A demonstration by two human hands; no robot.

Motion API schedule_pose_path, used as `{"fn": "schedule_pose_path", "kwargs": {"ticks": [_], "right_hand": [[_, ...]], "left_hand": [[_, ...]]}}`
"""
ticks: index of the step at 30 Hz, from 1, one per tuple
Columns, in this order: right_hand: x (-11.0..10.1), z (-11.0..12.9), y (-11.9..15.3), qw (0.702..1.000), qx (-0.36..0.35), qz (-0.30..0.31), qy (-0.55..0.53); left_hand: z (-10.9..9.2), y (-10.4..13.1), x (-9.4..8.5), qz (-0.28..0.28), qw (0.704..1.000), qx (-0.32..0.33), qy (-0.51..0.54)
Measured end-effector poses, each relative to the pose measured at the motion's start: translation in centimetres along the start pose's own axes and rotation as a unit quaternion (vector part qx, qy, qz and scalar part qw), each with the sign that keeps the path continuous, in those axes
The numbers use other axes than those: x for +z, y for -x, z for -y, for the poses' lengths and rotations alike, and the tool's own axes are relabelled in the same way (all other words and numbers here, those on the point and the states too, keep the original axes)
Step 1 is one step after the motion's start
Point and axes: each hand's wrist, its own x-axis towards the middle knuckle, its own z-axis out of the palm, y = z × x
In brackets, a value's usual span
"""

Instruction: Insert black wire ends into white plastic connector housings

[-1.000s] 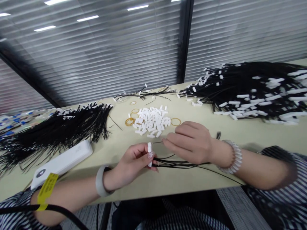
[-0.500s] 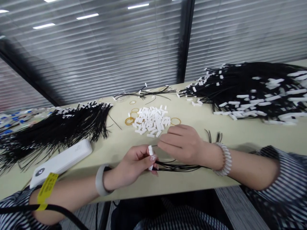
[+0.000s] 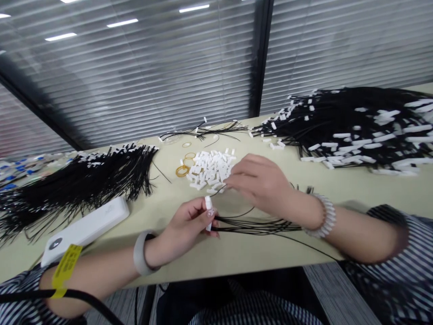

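Note:
Between the thumb and fingers of my left hand [image 3: 189, 225] is a white plastic connector housing [image 3: 208, 204], held upright near the table's front edge. Several black wires [image 3: 257, 225] run from the housing to the right, passing below my right hand. My right hand [image 3: 264, 185] pinches a single thin black wire [image 3: 219, 190] close to the top of the housing. Whether that wire's end sits inside the housing is too small to tell. Just beyond both hands lies a pile of loose white connector housings [image 3: 206, 169], partly covered by my right fingers.
Black wires with white ends [image 3: 115, 180] are heaped at left, beside a white power bank [image 3: 88, 228]. A larger heap of wires with white connectors [image 3: 355, 122] fills the right back. Rubber bands [image 3: 181, 170] lie by the housings. A black cable [image 3: 77, 293] crosses my left forearm.
My right hand has moved slightly up and right, drawing the pinched wire into a slant. My left hand has shifted a little left and up with the housing.

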Motion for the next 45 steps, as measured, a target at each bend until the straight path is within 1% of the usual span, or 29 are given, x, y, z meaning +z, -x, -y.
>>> {"fn": "schedule_pose_path", "kwargs": {"ticks": [2, 3, 4, 5, 6, 8, 9, 10, 12, 15, 17, 22, 24, 27, 29, 30, 31, 32, 33, 34, 35, 36, 37, 39, 41, 42, 43, 44, 45], "right_hand": [[-0.8, -0.6, -0.2, 0.996, 0.070, -0.043, -0.026], [-1.4, -0.7, -0.3, 0.992, 0.109, -0.055, -0.044], [-1.9, -0.7, -0.4, 0.986, 0.141, -0.052, -0.071], [-2.5, -0.6, -0.5, 0.981, 0.160, -0.026, -0.107], [-2.9, -0.3, -0.6, 0.975, 0.165, 0.022, -0.146], [-3.4, 0.3, -0.6, 0.956, 0.145, 0.149, -0.206], [-3.4, 0.6, -0.6, 0.945, 0.128, 0.205, -0.219], [-3.2, 0.9, -0.5, 0.936, 0.118, 0.247, -0.222], [-2.7, 1.3, -0.4, 0.923, 0.115, 0.292, -0.224], [-2.1, 1.6, -0.3, 0.908, 0.118, 0.315, -0.249], [-1.9, 1.7, -0.3, 0.908, 0.127, 0.314, -0.248], [-1.9, 1.9, -0.4, 0.918, 0.160, 0.318, -0.175], [-1.9, 2.0, -0.3, 0.933, 0.132, 0.315, -0.116], [-2.0, 1.5, -0.2, 0.962, 0.038, 0.271, 0.010], [-2.3, 0.6, -0.2, 0.967, 0.008, 0.239, 0.085], [-2.5, 0.1, -0.2, 0.968, 0.018, 0.225, 0.113], [-2.8, -0.5, -0.2, 0.969, 0.042, 0.204, 0.132], [-3.0, -1.1, -0.1, 0.974, 0.075, 0.169, 0.133], [-3.1, -1.7, -0.1, 0.980, 0.113, 0.119, 0.116], [-3.2, -2.1, -0.1, 0.984, 0.153, 0.057, 0.076], [-3.2, -2.4, -0.2, 0.982, 0.191, -0.004, 0.012], [-3.2, -2.6, -0.2, 0.970, 0.224, -0.058, -0.068], [-3.2, -2.6, -0.4, 0.949, 0.255, -0.102, -0.153], [-3.1, -2.4, -0.7, 0.886, 0.314, -0.168, -0.297], [-3.1, -2.0, -1.0, 0.820, 0.363, -0.224, -0.381], [-3.1, -1.7, -1.1, 0.797, 0.377, -0.243, -0.405], [-3.1, -1.4, -1.2, 0.785, 0.382, -0.245, -0.422], [-3.0, -1.0, -1.1, 0.787, 0.379, -0.229, -0.430], [-3.0, -0.6, -1.1, 0.800, 0.371, -0.199, -0.427]], "left_hand": [[0.2, -0.1, -0.1, -0.018, 1.000, 0.009, 0.000], [0.2, -0.1, -0.2, -0.024, 1.000, 0.012, -0.001], [0.3, -0.2, -0.2, -0.030, 0.999, 0.017, -0.002], [0.3, -0.2, -0.2, -0.035, 0.999, 0.024, -0.003], [0.3, -0.2, -0.2, -0.040, 0.999, 0.030, -0.003], [0.2, -0.2, -0.1, -0.050, 0.998, 0.044, -0.005], [0.2, -0.2, -0.1, -0.055, 0.997, 0.048, -0.006], [0.1, -0.2, 0.0, -0.059, 0.997, 0.050, -0.009], [0.1, -0.2, 0.0, -0.066, 0.996, 0.051, -0.014], [0.1, -0.1, -0.1, -0.070, 0.996, 0.054, -0.019], [0.2, -0.2, -0.1, -0.069, 0.996, 0.055, -0.021], [0.1, -0.2, 0.0, -0.073, 0.996, 0.052, -0.022], [0.1, -0.2, 0.0, -0.072, 0.996, 0.046, -0.025], [0.1, -0.2, 0.1, -0.077, 0.996, 0.041, -0.029], [0.2, -0.3, 0.1, -0.086, 0.995, 0.039, -0.034], [0.2, -0.4, 0.1, -0.090, 0.995, 0.037, -0.036], [0.3, -0.4, 0.0, -0.095, 0.994, 0.036, -0.038], [0.3, -0.4, 0.0, -0.099, 0.994, 0.034, -0.039], [0.3, -0.4, 0.0, -0.101, 0.994, 0.034, -0.040], [0.3, -0.4, 0.1, -0.101, 0.993, 0.034, -0.043], [0.3, -0.4, 0.1, -0.101, 0.993, 0.034, -0.046], [0.3, -0.3, 0.1, -0.101, 0.993, 0.034, -0.049], [0.3, -0.3, 0.2, -0.100, 0.993, 0.033, -0.052], [0.2, -0.2, 0.3, -0.098, 0.993, 0.033, -0.050], [0.1, -0.1, 0.3, -0.093, 0.994, 0.031, -0.046], [0.1, -0.1, 0.4, -0.090, 0.994, 0.029, -0.045], [0.1, -0.1, 0.4, -0.088, 0.995, 0.027, -0.043], [0.1, -0.1, 0.4, -0.087, 0.995, 0.026, -0.042], [0.1, -0.1, 0.4, -0.086, 0.995, 0.025, -0.039]]}}
